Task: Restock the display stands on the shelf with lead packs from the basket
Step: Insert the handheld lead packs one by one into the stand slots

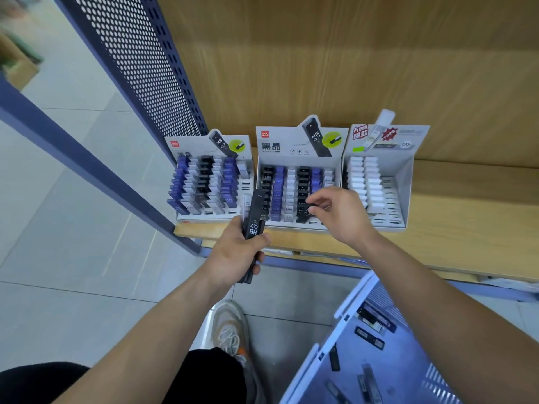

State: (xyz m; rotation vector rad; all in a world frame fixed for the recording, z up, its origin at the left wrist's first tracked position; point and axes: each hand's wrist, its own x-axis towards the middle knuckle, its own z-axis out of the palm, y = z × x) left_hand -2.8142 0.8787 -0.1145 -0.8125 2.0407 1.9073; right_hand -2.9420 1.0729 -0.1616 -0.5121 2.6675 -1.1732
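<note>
Lead pack [304, 213], black, pinched in the right hand's [338, 212] fingertips, sits at the front of the middle stand [300, 182], going into a slot in its black column. Best to keep it upright and square to the slot, then press straight down so it seats level with its neighbours. Left hand [239, 252] is clamped round a bundle of spare packs [253, 225], held just in front of the shelf edge [437, 252], ready to feed the next one. Left stand [208, 182] looks nearly full; right stand [379, 185] has open slots. Basket [388, 354] waits below right with loose packs inside. Crowded rows around the slot are the hazard: a tilted pack could knock one.
</note>
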